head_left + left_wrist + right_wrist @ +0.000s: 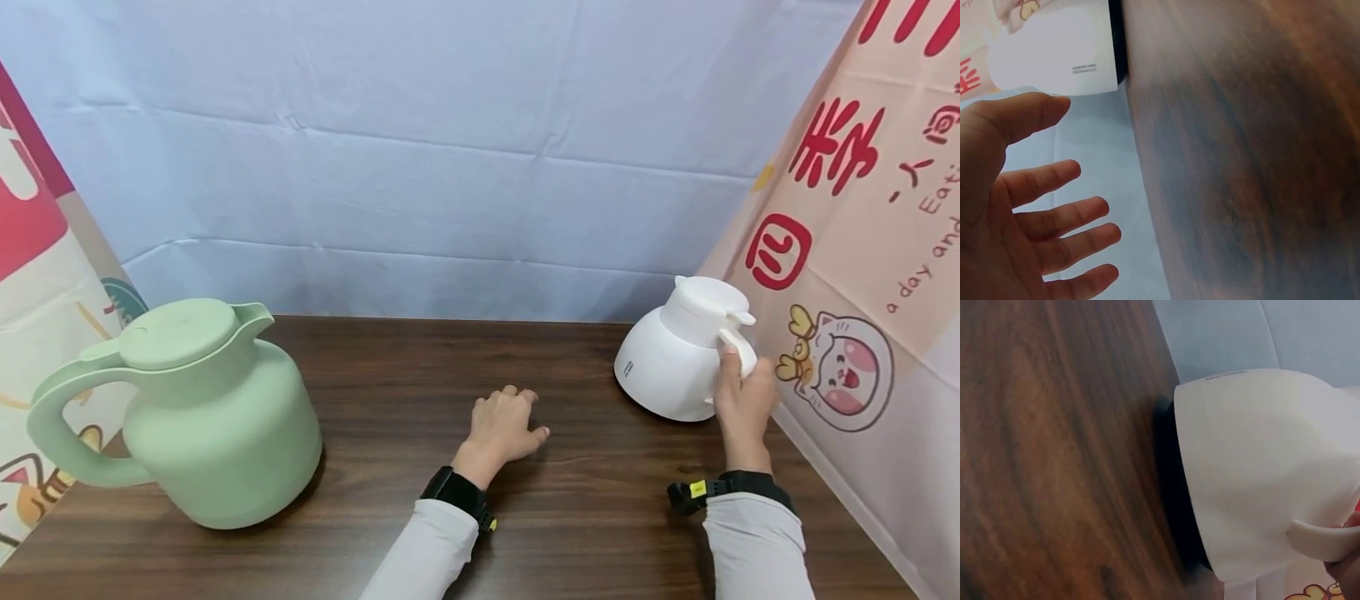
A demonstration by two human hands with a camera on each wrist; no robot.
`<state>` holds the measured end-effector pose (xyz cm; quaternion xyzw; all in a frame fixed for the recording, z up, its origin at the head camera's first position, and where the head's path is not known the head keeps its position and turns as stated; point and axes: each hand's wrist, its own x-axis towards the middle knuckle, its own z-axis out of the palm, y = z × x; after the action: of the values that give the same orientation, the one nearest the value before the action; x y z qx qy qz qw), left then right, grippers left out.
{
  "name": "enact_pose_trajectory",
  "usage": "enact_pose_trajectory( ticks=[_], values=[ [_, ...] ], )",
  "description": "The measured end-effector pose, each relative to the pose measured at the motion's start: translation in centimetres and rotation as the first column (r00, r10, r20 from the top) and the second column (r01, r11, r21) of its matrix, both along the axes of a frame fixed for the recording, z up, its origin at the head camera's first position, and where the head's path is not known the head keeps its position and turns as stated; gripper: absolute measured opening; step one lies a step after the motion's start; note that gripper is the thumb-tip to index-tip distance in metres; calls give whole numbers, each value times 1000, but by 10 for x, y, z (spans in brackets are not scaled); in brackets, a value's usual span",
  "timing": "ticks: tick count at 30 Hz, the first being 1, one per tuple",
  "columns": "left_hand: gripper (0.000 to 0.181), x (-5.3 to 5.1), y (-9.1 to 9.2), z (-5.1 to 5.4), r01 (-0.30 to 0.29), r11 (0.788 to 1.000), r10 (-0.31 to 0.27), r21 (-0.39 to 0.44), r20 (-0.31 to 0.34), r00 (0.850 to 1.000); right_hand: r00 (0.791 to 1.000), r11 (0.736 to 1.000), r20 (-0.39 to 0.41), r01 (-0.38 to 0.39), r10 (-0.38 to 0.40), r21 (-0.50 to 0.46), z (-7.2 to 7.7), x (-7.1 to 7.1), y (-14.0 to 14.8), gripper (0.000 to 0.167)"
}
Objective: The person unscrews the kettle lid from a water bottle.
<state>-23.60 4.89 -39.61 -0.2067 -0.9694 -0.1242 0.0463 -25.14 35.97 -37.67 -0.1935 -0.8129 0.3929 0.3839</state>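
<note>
Holding the white jug (pixel 667 367) by its handle (pixel 742 347) at the frame's right, your right grip (pixel 745 404) likely gains steadier control. Your left grip (pixel 501 427), wide and holding nothing, sits lower centre.

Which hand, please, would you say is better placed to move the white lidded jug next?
Probably the right hand: it grips the white lidded jug by its handle, while the left hand is apart from it, holding nothing.

Through the head camera I see a pale green jug (pixel 225 425) at left on the dark wood table (pixel 405 392), a creased blue backdrop (pixel 420 167) beyond, and printed cloths (pixel 840 242) at both sides.
</note>
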Motion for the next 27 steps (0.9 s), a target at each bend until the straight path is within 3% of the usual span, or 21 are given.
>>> enact_pose_trajectory(
  ticks=[12,19,27],
  values=[
    [52,-1,-2,-2,-4,1000,4,3,-5,1000,998,997,-49,28,-32,-69,5,-3,-5,41],
    [51,-1,-5,-1,-8,1000,8,2,-16,1000,995,971,-4,94,-97,-218,10,-5,-9,46],
    [50,-1,-12,0,-7,1000,7,10,-14,1000,991,964,-84,76,-100,-257,8,-3,-20,50]
  ],
)
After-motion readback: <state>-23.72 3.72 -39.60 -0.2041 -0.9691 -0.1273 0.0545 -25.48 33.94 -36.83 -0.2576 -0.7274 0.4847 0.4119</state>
